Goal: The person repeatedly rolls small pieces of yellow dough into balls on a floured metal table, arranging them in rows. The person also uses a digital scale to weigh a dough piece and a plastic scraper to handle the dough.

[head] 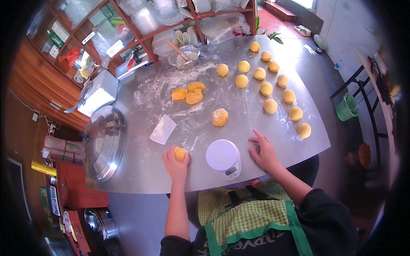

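My left hand (175, 164) is closed around a lump of yellow dough (180, 154) at the near side of the steel table. Beyond it lies a white plastic dough scraper (163, 129). My right hand (263, 150) is over the table to the right of a round white kitchen scale (223, 155), fingers spread and holding nothing. The scale's platform bears nothing, and its small display faces me. A flour-dusted dough ball (220, 117) sits just past the scale. Farther back, rough dough pieces (194, 96) touch one another in a cluster.
Several smooth dough balls (266, 89) stand in rows at the right. A glass bowl of flour (189, 57) with a wooden rolling pin (178, 50) is at the back. A large metal basin (105, 144) and a white container (99, 92) occupy the left edge. Loose flour dusts the steel tabletop (144, 166).
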`<state>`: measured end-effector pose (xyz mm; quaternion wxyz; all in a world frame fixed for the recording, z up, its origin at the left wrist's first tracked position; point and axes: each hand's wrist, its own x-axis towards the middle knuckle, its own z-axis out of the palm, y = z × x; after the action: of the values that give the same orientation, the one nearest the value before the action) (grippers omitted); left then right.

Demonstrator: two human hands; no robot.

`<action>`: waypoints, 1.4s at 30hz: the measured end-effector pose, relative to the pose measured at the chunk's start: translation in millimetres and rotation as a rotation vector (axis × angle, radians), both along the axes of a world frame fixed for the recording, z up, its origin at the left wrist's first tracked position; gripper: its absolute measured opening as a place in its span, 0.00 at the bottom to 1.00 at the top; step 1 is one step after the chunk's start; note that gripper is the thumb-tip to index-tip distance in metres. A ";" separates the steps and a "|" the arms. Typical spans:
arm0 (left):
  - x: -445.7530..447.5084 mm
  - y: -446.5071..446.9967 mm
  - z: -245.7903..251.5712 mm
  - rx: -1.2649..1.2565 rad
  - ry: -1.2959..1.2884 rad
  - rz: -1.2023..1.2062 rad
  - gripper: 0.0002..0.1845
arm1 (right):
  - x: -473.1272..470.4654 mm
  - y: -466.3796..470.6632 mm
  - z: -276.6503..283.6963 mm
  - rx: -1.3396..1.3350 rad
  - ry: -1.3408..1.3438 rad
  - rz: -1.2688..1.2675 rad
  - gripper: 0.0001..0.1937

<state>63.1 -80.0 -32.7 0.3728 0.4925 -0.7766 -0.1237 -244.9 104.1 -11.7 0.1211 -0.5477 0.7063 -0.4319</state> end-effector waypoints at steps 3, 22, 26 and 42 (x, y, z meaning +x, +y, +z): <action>-1.3 -1.1 -1.4 -0.005 -0.016 0.014 0.31 | -1.2 0.4 1.6 0.004 -0.019 -0.006 0.37; 0.8 -4.1 -7.7 -0.049 -0.105 0.008 0.34 | -3.2 -1.3 -12.1 -0.098 0.069 0.031 0.28; -0.1 -5.2 -8.1 0.009 -0.073 0.021 0.32 | -6.2 -8.1 -7.5 -0.007 -0.032 0.036 0.24; -5.1 9.1 15.4 0.033 0.109 0.064 0.34 | -153.7 -350.6 51.4 0.350 0.537 0.145 0.42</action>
<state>58.1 -70.9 -17.2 0.4102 0.5157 -0.7369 -0.1509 -398.6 -246.6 39.7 0.0534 -0.6617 0.7357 -0.1344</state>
